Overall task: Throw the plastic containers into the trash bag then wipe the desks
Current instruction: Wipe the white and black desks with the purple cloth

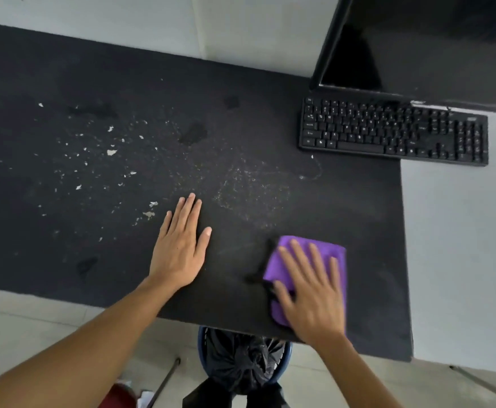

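Observation:
A black desk (93,260) fills most of the view, its surface speckled with pale crumbs and dust streaks (111,152) across the left and middle. My right hand (311,295) presses flat on a purple cloth (276,260) near the desk's front edge, fingers straight and blurred by motion. My left hand (179,245) rests flat on the desk to the left of the cloth, fingers straight. Below the front edge, a black trash bag (241,363) sits tied in a blue bin (287,353). No plastic containers are in view.
A black keyboard (394,132) lies at the desk's right rear, partly on a lighter surface (461,231). A dark monitor (432,45) stands behind it. A white wall lines the back. Pale floor tiles and thin metal legs (165,378) show below.

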